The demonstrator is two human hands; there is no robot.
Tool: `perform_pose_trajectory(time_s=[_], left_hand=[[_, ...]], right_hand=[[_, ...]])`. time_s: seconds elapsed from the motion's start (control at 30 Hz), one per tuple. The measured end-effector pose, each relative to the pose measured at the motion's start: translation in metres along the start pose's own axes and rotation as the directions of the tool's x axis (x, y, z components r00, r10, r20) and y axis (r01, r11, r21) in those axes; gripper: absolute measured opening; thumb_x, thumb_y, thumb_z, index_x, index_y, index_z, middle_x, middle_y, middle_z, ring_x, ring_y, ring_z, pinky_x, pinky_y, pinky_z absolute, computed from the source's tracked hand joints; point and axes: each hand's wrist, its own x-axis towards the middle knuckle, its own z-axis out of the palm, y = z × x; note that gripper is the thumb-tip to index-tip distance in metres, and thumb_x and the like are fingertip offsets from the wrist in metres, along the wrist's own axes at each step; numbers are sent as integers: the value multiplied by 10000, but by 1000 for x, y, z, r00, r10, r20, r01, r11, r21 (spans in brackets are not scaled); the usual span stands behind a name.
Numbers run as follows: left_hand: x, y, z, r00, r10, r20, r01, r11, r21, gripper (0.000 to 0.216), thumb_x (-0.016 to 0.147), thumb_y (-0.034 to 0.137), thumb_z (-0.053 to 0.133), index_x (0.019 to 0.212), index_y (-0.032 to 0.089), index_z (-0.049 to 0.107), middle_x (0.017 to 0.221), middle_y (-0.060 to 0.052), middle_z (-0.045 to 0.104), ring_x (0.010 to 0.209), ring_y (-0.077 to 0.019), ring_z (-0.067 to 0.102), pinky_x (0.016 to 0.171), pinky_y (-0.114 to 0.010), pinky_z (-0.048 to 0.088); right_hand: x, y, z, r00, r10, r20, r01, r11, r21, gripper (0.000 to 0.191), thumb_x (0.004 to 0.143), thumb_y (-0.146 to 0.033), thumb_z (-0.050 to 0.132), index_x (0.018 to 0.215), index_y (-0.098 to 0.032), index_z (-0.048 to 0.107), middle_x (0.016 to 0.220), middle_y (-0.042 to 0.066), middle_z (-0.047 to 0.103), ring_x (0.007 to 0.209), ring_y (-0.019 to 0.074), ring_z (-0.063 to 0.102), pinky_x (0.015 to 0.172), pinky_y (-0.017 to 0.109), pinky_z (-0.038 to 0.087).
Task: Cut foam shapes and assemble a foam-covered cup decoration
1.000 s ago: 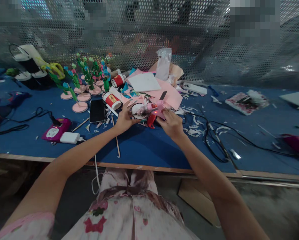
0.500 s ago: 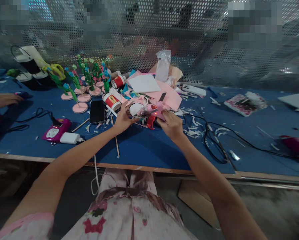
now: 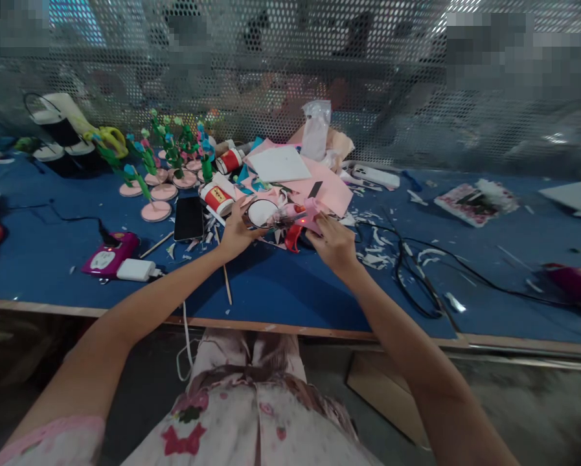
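In the middle of the blue table, my left hand [image 3: 239, 232] grips a round white disc [image 3: 262, 213] with a dark rim by its left side, tilted up off the table. My right hand [image 3: 333, 241] is wrapped round a pink hot glue gun [image 3: 310, 211] with a red trigger and a small red light. Its nose points left at the disc's right edge, where blurred small parts hide whether the two touch. Behind them lie pink sheets [image 3: 330, 188] and a white card [image 3: 279, 163]. A red-and-white bottle [image 3: 217, 197] lies just beyond my left hand.
Several craft flowers on pink round bases [image 3: 155, 210] stand at the left. A black phone [image 3: 188, 218], a purple power strip [image 3: 110, 254] and a thin stick [image 3: 226, 275] lie nearer. White scraps [image 3: 376, 259] and a black cord [image 3: 401, 285] are at the right, before a perforated metal screen [image 3: 397, 123].
Another person's hand at the left edge has gone from view, and the cord there has shifted. My hands keep nearly the same place and hold the same things.
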Motion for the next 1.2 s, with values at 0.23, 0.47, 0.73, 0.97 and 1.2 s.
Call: perform_pose_trajectory(time_s=[0.23,0.47,0.73,0.97,1.2], left_hand=[[0,3,0,1000,1,-5,-1,1000,2,912,532,261,834,1287,195,326,1316,-175,501,1142,-293,560,953,-507,490],[1,1,-1,1000,-14,-24,14,1000,16,906,527,240,828,1281,182,330,1302,-177,518,1144,-294,564,935,-486,510],[2,1,-3,999,-6,-32,7,999,48,936,519,287,835,1298,186,326,1316,-175,512,1104,-292,589,912,-486,524],[2,1,-3,999,-11,-42,13,998,63,938,517,314,834,1294,181,325,1306,-180,515,1076,-289,600,884,-482,541],[3,-1,-3,999,8,-39,-6,999,53,916,528,326,828,1284,205,325,1303,-163,523,1032,-263,619,864,-463,552]], right_hand=[[1,0,-2,1000,6,4,-6,1000,-9,252,830,-153,528,1049,-117,646,1020,156,699,943,242,664,822,355,548],[1,1,-2,998,49,33,-49,999,-9,249,836,-170,515,1043,-146,652,1022,138,702,954,246,666,826,370,549],[2,2,-5,997,71,43,-69,997,-32,237,831,-186,517,1019,-157,659,992,132,711,957,250,667,827,374,550],[3,2,-5,999,41,-20,-42,996,-72,214,832,-198,503,977,-151,654,938,130,719,895,240,681,766,348,555],[3,1,-2,992,116,-58,-119,992,-36,266,806,-259,572,1042,-151,627,946,137,707,856,252,677,739,355,548]])
